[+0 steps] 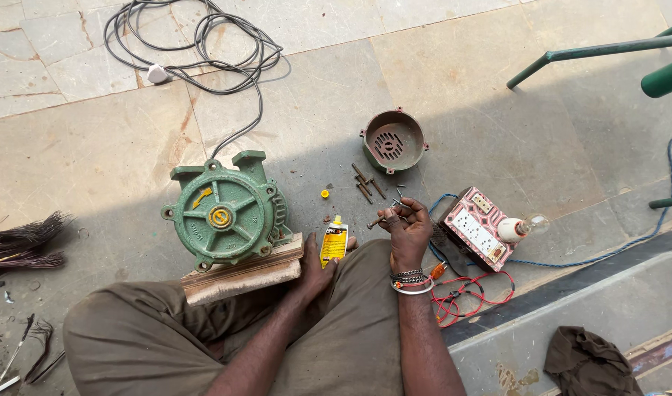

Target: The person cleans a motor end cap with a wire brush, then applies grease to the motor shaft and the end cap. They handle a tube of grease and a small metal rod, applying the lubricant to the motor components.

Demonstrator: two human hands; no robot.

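- Our right hand (403,229) is raised, fingers (392,217) pinching a long rusty metal bolt (378,219), its axis roughly level, head pointing left.
- Our left hand (318,273) grips a small yellow-and-white squeeze tube (334,242), upright, nozzle up, just left of the bolt.
- More rusty bolts (364,183) lie on the stone floor (453,95) beyond.
- The green cast-iron motor housing (224,213) sits left on a wooden block (240,277); a pink-edged white socket board (477,226) lies right.

green motor (222,216), fan cover (392,139), switchboard (477,227)
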